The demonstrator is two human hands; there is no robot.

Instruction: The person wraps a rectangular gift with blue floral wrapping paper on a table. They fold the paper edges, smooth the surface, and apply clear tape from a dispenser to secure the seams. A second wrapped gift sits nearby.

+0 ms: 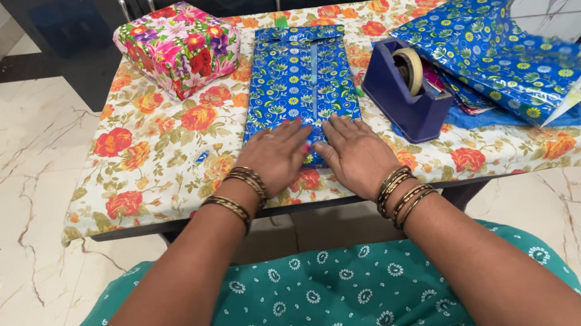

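Both palms down flat: left hand (275,153) and right hand (356,152), fingers spread, press the near end of the blue floral-wrapped parcel (302,82) mid-table. Tape dispenser (407,89) sits just right; pink floral-wrapped box (177,45) at the far-left corner.

Near end of the flat blue floral-wrapped package (303,78) is covered by the left hand (275,155) and right hand (357,154), so its front edge and whatever lies under the palms can't be seen. The loose sheets of glossy blue floral wrapping paper (503,52) run off the top edge, and they hide the far right corner of the counter (162,149). The tape roll (410,69) sits half sunk in the dark blue plastic tape dispenser (405,96); its free end is too small to tell.
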